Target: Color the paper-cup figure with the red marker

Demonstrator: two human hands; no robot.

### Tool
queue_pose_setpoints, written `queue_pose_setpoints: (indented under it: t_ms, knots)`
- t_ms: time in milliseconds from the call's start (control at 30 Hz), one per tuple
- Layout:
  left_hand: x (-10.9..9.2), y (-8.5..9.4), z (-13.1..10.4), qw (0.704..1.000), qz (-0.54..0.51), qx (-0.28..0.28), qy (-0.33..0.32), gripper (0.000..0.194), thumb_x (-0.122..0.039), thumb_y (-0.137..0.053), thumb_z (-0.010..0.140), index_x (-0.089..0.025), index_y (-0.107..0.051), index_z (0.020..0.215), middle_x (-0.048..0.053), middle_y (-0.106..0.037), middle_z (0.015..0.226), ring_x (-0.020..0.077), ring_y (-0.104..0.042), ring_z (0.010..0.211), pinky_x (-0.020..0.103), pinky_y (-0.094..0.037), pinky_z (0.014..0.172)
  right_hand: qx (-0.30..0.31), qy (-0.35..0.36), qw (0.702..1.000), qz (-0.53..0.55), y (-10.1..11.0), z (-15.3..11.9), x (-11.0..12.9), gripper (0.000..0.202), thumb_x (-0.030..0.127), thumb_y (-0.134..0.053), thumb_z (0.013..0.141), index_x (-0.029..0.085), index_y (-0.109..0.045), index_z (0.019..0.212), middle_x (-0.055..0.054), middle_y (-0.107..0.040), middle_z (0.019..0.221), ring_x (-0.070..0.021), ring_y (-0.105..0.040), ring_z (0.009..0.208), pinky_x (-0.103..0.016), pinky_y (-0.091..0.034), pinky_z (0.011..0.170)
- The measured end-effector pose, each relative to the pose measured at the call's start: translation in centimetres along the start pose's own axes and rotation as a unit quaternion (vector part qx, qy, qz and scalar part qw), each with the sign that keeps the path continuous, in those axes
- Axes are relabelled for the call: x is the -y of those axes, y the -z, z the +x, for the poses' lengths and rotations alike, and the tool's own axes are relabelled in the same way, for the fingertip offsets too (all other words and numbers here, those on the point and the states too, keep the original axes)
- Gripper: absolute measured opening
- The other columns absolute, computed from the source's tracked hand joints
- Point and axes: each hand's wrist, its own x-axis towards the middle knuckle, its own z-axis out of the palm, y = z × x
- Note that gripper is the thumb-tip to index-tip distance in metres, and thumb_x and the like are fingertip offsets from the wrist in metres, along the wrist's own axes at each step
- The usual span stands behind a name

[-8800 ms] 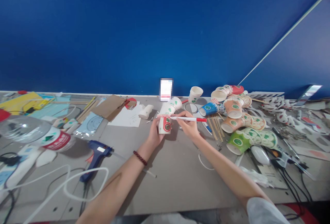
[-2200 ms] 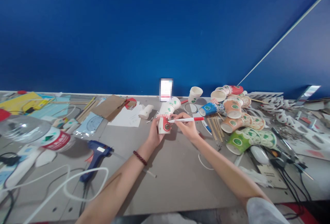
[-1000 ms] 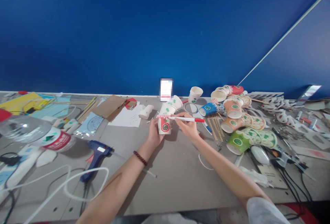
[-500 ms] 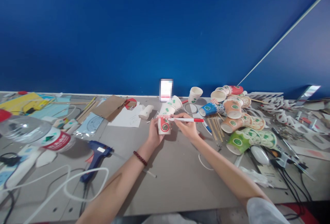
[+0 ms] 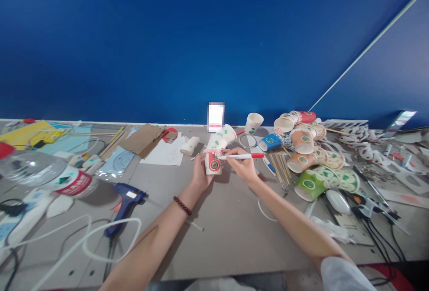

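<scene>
The left hand [image 5: 200, 171] steadies the paper cups [image 5: 213, 166]. The right hand [image 5: 244, 166] grips a marker [image 5: 246, 155], likely for colouring.

Got a bent white paper-cup piece [image 5: 216, 146] here mid-table, tilted, green prints, red doodles on the near end, plus a red-ended white marker [image 5: 246, 155], roughly level, tip at the piece.

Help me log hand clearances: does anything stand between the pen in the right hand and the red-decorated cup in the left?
Nothing visible does. The right hand holds the pen with its tip right at the red-decorated cup in the left hand; whether tip and cup touch is unclear.
</scene>
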Motion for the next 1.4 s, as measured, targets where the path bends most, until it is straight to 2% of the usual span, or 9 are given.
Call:
queue_pose_setpoints:
  t_ms: [133,367,700,1033,1400]
  knots:
    - [-0.01,-0.15,-0.08,1.000,0.004,-0.010,0.000,0.029,-0.032,-0.054,0.083,-0.012,-0.070,0.096,0.011,-0.076,0.080,0.0255,-0.072,0.070,0.038,-0.059,0.067,-0.008,0.007,1.000,-0.022,0.22,0.09,-0.54,0.012,0.037,-0.070,0.081,0.025,-0.068,0.082,-0.007,-0.078,0.099,-0.0302,-0.072,0.108,-0.046,-0.057,0.092]
    - [-0.01,-0.20,-0.12,1.000,0.010,-0.018,0.001,0.032,-0.033,-0.050,0.087,-0.010,-0.070,0.095,0.013,-0.076,0.082,0.0240,-0.071,0.069,0.035,-0.058,0.065,-0.026,0.012,0.998,-0.054,0.17,0.15,-0.10,0.014,0.038,-0.070,0.081,0.024,-0.069,0.084,-0.006,-0.076,0.090,-0.0252,-0.071,0.086,-0.038,-0.058,0.075]
    - [-0.01,-0.50,-0.39,0.999,0.021,-0.022,-0.011,0.033,-0.032,-0.047,0.090,-0.009,-0.071,0.091,0.012,-0.076,0.079,0.0225,-0.070,0.066,0.033,-0.057,0.063,-0.018,0.017,0.998,-0.050,0.23,0.20,-0.72,0.014,0.037,-0.069,0.082,0.023,-0.070,0.085,-0.006,-0.076,0.095,-0.0255,-0.072,0.092,-0.040,-0.057,0.083]
    - [-0.09,-0.65,-0.44,0.999,0.013,-0.032,-0.012,0.030,-0.030,-0.049,0.088,-0.010,-0.071,0.090,0.012,-0.076,0.080,0.0224,-0.070,0.068,0.032,-0.055,0.065,-0.023,0.020,0.998,-0.057,0.19,0.26,-0.72,0.014,0.035,-0.069,0.081,0.023,-0.069,0.085,-0.006,-0.076,0.092,-0.0243,-0.072,0.087,-0.038,-0.057,0.079]
    - [-0.09,-0.51,-0.25,1.000,0.007,-0.008,0.000,0.028,-0.032,-0.053,0.086,-0.010,-0.070,0.090,0.011,-0.076,0.077,0.0221,-0.070,0.064,0.032,-0.056,0.060,-0.024,0.002,1.000,-0.009,0.16,0.13,-0.45,0.016,0.039,-0.070,0.081,0.023,-0.068,0.083,-0.007,-0.077,0.095,-0.0242,-0.074,0.087,-0.035,-0.060,0.072]
